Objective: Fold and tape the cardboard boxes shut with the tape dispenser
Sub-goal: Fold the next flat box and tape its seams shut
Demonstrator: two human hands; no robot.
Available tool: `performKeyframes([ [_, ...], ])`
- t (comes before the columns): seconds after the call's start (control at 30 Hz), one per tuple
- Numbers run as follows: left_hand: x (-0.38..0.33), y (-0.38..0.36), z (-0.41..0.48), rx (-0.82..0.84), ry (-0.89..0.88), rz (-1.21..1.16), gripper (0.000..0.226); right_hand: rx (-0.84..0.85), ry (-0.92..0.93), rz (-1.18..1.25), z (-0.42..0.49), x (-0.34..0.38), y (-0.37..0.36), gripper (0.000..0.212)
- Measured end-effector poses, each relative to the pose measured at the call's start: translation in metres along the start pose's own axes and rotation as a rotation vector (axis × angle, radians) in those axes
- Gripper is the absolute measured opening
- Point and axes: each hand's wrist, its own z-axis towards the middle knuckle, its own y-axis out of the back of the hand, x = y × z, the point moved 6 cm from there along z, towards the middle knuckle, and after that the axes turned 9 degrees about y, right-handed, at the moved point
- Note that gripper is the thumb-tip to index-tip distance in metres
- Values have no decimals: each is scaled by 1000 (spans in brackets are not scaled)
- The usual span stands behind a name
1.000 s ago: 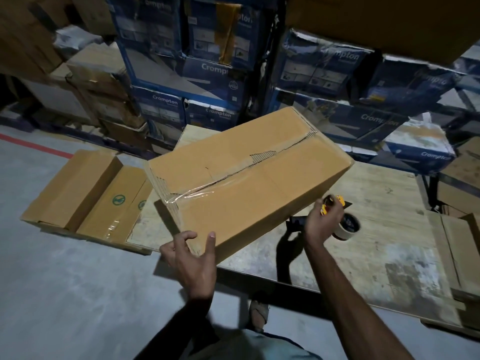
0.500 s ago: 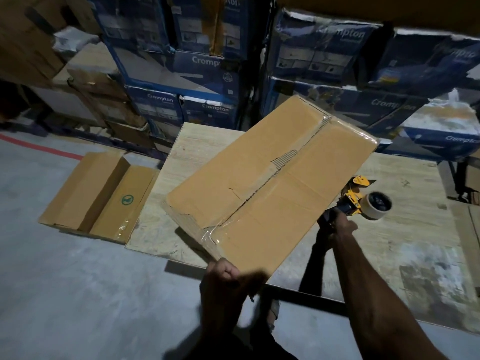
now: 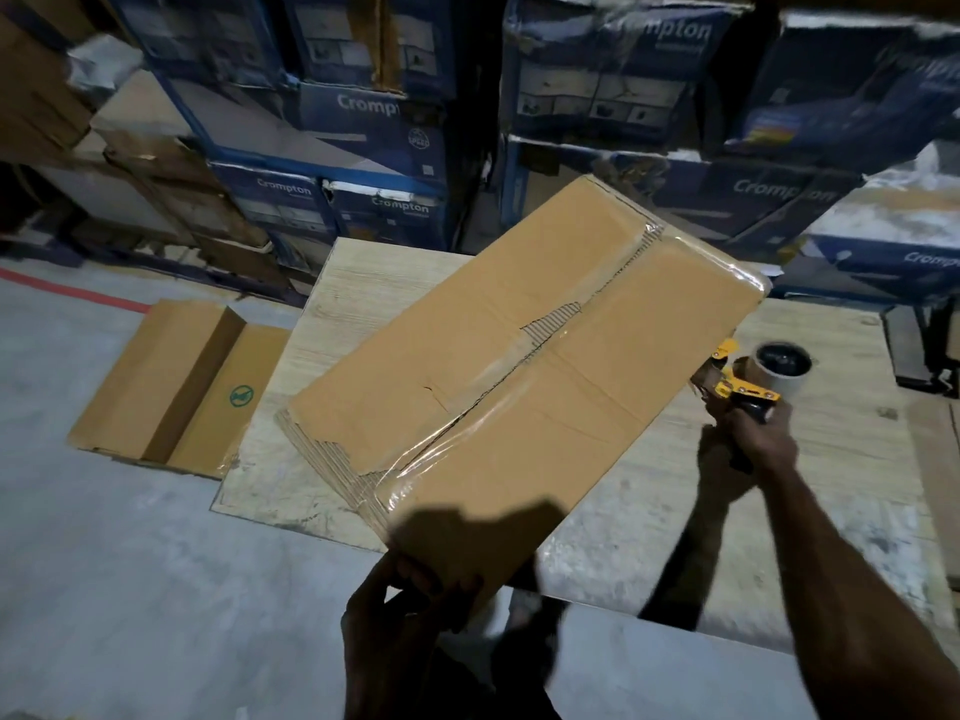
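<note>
A long brown cardboard box (image 3: 524, 366) lies slantwise over the wooden table (image 3: 810, 491), its flaps closed and clear tape running along the centre seam. My left hand (image 3: 410, 600) grips the box's near corner, which juts past the table's front edge. To the right of the box, my right hand (image 3: 748, 449) holds the handle of a yellow and black tape dispenser (image 3: 753, 387) with a white tape roll, just beside the box's right long edge.
Another taped brown box (image 3: 176, 387) lies on the grey floor left of the table. Stacks of blue printed cartons (image 3: 374, 148) and brown cartons (image 3: 156, 163) fill the back. A red line (image 3: 67, 291) crosses the floor at far left.
The box has swung round so its length points away from me and its near corner hangs over the table edge. My left hand moved to that corner; my right hand with the dispenser moved right.
</note>
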Motion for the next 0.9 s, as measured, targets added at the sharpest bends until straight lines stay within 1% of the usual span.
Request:
performKeyframes([
  [0.03,10,50,-17,-117,-9,46,52,10,68,-104,9,-2,17,70],
  [0.07,17,59,-21,-127,-16,30,50,29,138,-205,17,2,34,67],
  [0.1,18,68,-14,-93,-48,35,51,45,204,-299,26,7,48,63],
  [0.13,16,62,-17,-83,-73,120,52,56,272,-394,36,16,61,59],
  [0.17,18,53,-21,-70,-77,97,53,62,334,-481,46,24,72,58],
  [0.2,15,47,-24,-64,-90,9,52,53,378,-558,58,32,79,57],
  [0.27,21,54,-15,-41,-134,-17,49,36,430,-629,72,49,88,58],
  [0.33,24,55,-12,-50,-105,-23,48,27,402,-619,75,57,91,53],
  [0.43,22,54,-18,-70,-125,-57,43,49,355,-488,69,61,93,47],
  [0.53,21,55,-20,-42,-79,-93,42,77,295,-338,69,57,93,50],
  [0.6,21,57,-20,-68,-60,-62,43,66,259,-257,69,55,92,50],
  [0.73,21,53,-19,-80,-78,-59,55,38,253,-249,60,61,91,46],
  [0.8,21,50,-19,-86,-82,-56,50,27,273,-279,54,71,92,45],
  [0.9,21,54,-20,-143,-122,23,45,30,260,-232,50,84,97,44],
])
